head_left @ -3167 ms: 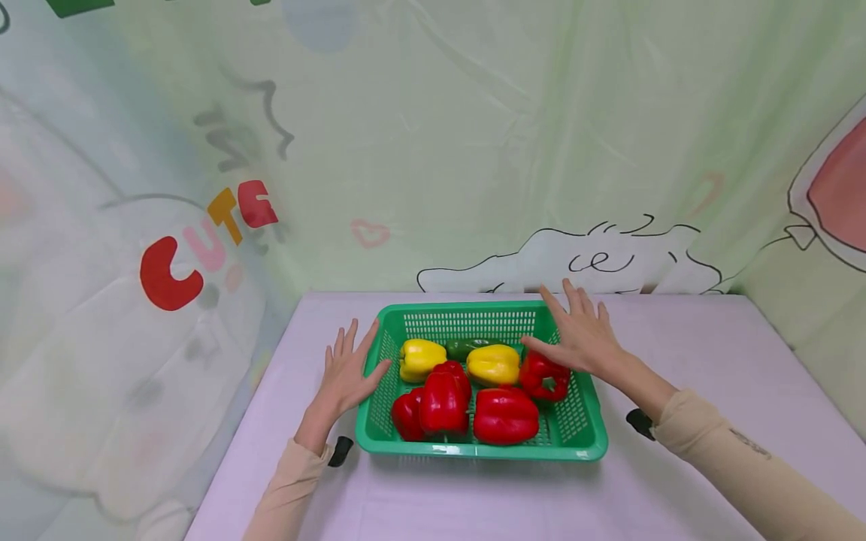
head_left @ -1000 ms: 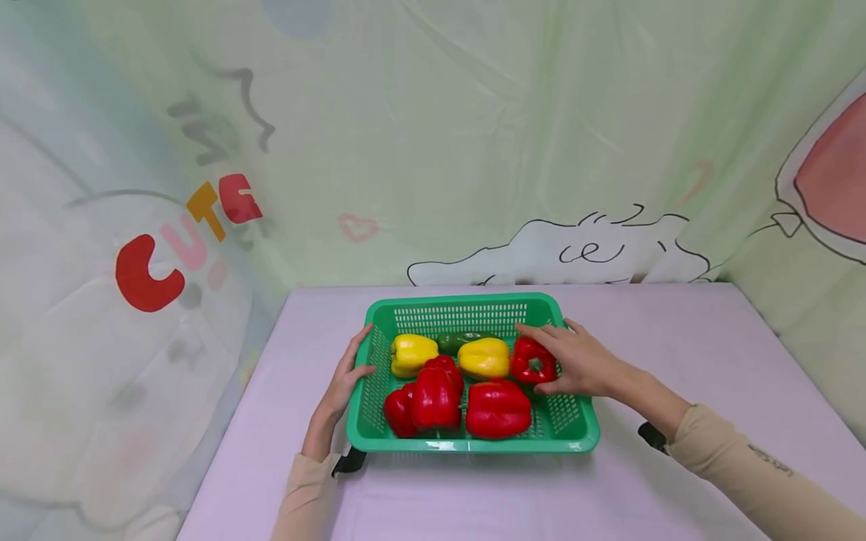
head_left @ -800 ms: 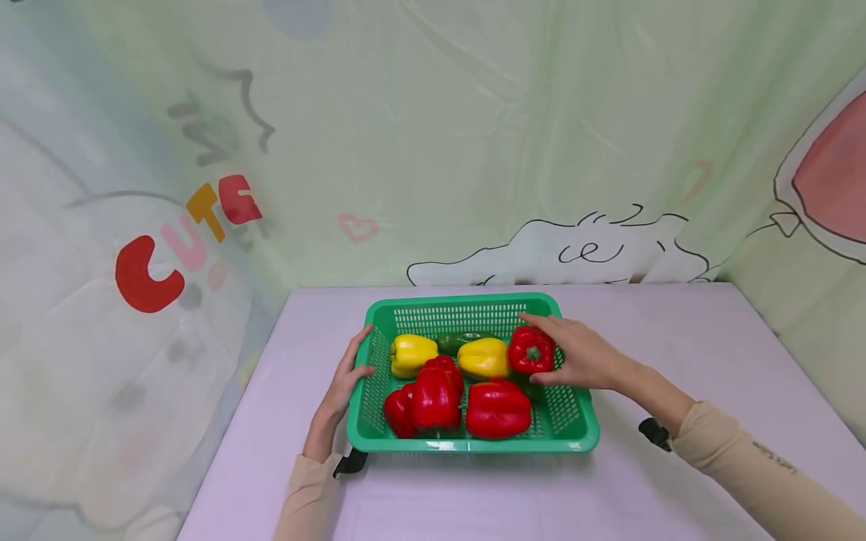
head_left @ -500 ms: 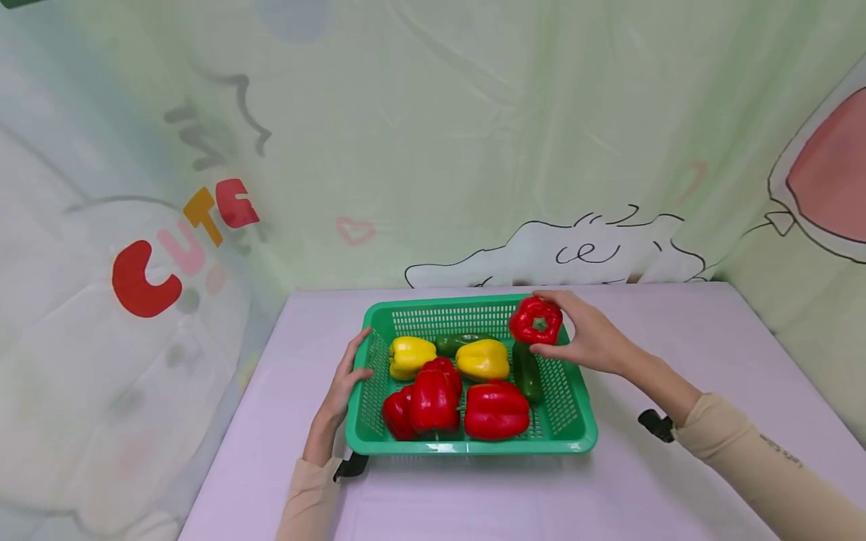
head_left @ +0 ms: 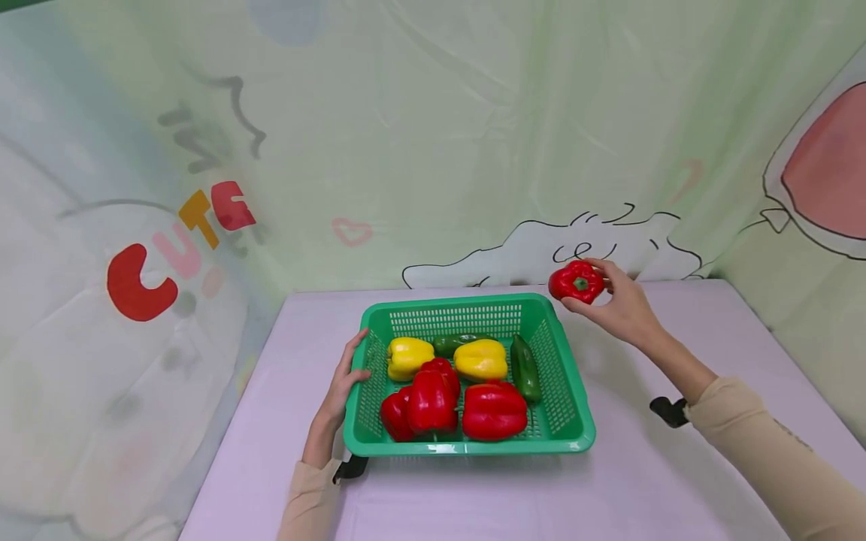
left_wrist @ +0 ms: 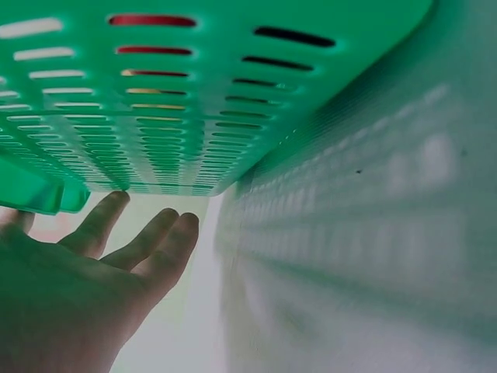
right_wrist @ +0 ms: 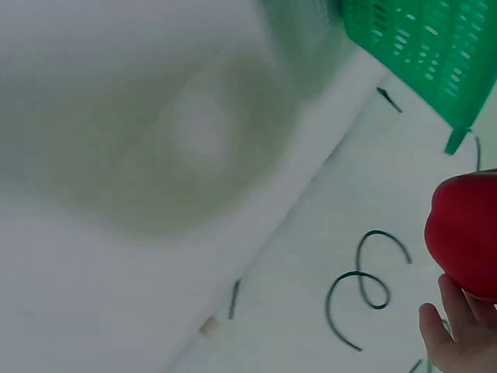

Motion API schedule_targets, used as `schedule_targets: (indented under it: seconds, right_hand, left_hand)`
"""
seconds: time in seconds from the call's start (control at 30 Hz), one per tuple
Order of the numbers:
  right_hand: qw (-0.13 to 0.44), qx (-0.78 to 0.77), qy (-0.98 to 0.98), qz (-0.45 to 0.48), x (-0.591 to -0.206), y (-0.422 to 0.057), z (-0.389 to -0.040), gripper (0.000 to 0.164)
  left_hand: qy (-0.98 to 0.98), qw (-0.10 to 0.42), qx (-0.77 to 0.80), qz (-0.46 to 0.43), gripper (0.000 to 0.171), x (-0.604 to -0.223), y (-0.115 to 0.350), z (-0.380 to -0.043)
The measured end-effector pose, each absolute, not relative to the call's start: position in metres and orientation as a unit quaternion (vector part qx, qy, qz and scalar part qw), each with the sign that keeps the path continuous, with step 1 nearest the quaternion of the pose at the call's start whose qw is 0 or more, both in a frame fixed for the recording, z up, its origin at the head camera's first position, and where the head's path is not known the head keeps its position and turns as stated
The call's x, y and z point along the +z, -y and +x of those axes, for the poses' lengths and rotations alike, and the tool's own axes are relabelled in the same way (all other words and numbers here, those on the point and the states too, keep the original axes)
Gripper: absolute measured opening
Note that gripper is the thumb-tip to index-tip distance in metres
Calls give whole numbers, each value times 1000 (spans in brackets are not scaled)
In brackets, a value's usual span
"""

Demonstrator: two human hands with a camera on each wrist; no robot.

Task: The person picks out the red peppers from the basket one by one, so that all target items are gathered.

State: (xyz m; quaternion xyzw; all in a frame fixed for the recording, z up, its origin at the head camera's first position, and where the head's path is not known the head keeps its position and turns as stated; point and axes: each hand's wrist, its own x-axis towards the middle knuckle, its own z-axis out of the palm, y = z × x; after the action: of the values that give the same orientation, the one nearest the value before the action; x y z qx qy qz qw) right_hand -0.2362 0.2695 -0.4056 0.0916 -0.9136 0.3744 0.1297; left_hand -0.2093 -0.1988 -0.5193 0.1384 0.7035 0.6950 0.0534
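My right hand [head_left: 625, 308] grips a red bell pepper [head_left: 568, 282] by its side, stem toward me, above the table beyond the basket's back right corner. In the right wrist view the same pepper [right_wrist: 470, 233] shows at the right edge, fingers beneath it. My left hand [head_left: 338, 387] holds the left rim of a green plastic basket [head_left: 467, 448], thumb over the rim. The left wrist view has the other fingers [left_wrist: 167, 252] stretched out beside the slotted outer wall. Inside lie red bell peppers [head_left: 495, 411], yellow bell peppers [head_left: 481, 361] and two dark green cucumber-like vegetables [head_left: 525, 368].
The basket stands on a table with a pale lilac cover [head_left: 433, 496]. A printed curtain [head_left: 433, 150] hangs along the back and sides. Black straps [head_left: 670, 412] show at both wrists. Bare tabletop extends right of the basket and in front of it.
My right hand has taken the red bell pepper from the basket's right side and carried it up, back and right, uncovering a green vegetable. My left hand came to the rim and has stayed there.
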Motion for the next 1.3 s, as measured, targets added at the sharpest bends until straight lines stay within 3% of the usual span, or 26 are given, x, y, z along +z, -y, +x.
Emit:
schedule_targets:
  seconds: [0.7, 1.3]
  right_hand:
    - [30, 337, 940, -42, -471, -311, -256, 89]
    - [26, 324, 945, -34, -467, -311, -260, 89]
  left_hand:
    - [-697, 51, 700, 147, 77, -521, 199, -208]
    - [-701, 47, 698, 138, 76, -519, 198, -208]
